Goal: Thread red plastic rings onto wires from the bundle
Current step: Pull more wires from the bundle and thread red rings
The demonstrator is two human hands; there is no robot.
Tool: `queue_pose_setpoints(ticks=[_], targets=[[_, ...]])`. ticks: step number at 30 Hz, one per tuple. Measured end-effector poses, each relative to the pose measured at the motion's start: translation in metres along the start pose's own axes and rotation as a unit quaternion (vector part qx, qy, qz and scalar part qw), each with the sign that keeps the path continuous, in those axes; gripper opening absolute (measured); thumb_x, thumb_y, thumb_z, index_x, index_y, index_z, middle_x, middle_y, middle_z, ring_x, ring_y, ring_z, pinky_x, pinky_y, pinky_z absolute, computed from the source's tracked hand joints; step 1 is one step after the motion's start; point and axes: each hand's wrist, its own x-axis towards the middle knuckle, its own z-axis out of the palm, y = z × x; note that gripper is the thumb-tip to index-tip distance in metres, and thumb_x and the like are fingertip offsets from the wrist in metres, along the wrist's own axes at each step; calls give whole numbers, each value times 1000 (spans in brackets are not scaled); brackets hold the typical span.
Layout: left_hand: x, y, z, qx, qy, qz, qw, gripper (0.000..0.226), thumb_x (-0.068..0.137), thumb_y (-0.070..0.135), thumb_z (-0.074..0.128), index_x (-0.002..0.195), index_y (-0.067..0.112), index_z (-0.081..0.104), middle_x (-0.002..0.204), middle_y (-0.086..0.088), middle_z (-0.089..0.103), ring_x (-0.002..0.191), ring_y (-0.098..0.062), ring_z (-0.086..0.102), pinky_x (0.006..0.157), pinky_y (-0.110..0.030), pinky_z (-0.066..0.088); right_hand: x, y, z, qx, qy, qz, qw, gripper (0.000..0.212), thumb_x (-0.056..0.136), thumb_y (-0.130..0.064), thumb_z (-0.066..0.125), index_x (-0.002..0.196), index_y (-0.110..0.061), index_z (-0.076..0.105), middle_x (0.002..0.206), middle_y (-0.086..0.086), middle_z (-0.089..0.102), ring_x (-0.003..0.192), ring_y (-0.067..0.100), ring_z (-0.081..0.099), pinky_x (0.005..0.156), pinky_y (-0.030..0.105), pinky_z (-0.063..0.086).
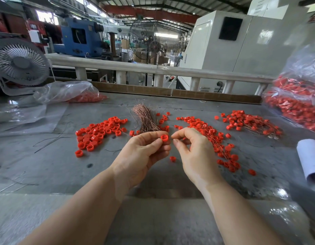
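Note:
My left hand (144, 152) pinches one red plastic ring (164, 138) between thumb and fingertips, held up over the grey table (47, 167). My right hand (193, 152) is just right of the ring, thumb and forefinger curled together as if pinching a thin wire; the wire itself is too fine to see. A bundle of copper-coloured wires (146, 117) lies on the table just beyond my hands. Loose red rings (100, 131) are heaped to the left. Rings with wires through them (215, 137) spread to the right, with another pile (248, 122) farther right.
Clear plastic bags of red rings lie at the far left (79, 93) and at the right edge (298, 103). A white fan (20, 66) stands at the back left. A white paper roll (310, 160) lies at the right. Stray dark wires (52, 138) lie left of the loose rings.

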Motion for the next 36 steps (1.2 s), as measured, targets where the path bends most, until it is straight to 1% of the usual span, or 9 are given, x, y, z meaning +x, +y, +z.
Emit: queue_pose_setpoints(ticks=[7,12,18,20,23,26,28,32,36], targets=[[-1,0,0,-16,2,-17,1000,21,91,-2,46,91,5,65,69,-1,66,61,-5,63,65,-19,56,0,1,0,5,17,-18,1000,14,83,0,63,81,-13,65,82,-7,61,75,8,56,69,16,44],[-1,0,0,-16,7,-26,1000,19,90,0,48,90,7,66,67,0,66,61,-4,62,65,-20,56,0,1,0,5,31,-21,999,15,82,1,63,80,-14,64,79,-5,63,74,11,57,70,20,46],[-2,0,2,-36,3,-36,999,15,88,0,50,90,5,65,70,-4,65,61,-8,63,66,-23,56,0,1,-1,-1,32,-28,999,16,81,1,64,79,-15,65,79,-7,62,72,7,56,67,13,43],[-2,1,1,-30,-2,-37,999,14,83,2,54,91,5,64,73,-5,67,62,-8,64,66,-23,56,0,0,-1,-6,27,-30,999,15,81,0,65,79,-15,65,79,-8,61,72,7,55,66,15,44],[-2,1,0,-23,-13,-41,999,24,71,9,59,95,5,65,76,-4,69,64,-9,65,67,-24,56,-1,-1,-2,-12,22,-33,999,13,81,-4,66,79,-16,66,78,-11,58,70,5,54,64,18,44],[-2,0,-1,-7,-11,-44,999,15,82,6,56,94,7,65,75,-1,70,64,-7,65,65,-22,55,0,-2,-2,-8,20,-32,999,12,81,-3,66,77,-14,66,75,-14,54,69,4,53,64,19,43],[-2,0,-1,7,-3,-45,999,15,88,6,52,93,10,66,75,2,70,63,-6,64,63,-21,55,0,-2,-2,-8,18,-31,999,12,81,-2,66,77,-13,65,73,-15,52,68,4,51,63,19,42],[-3,0,-1,24,-2,-42,999,15,89,7,52,90,12,67,75,4,69,63,-4,63,64,-20,54,0,-2,-1,-12,17,-32,999,13,82,-1,64,76,-13,64,73,-14,51,69,6,50,64,19,41],[-4,0,0,18,-3,-43,999,14,88,7,53,90,11,66,74,3,68,63,-4,63,65,-21,54,-1,-2,-1,-15,16,-32,999,14,83,-1,64,77,-13,63,75,-13,52,70,7,51,63,15,40]])
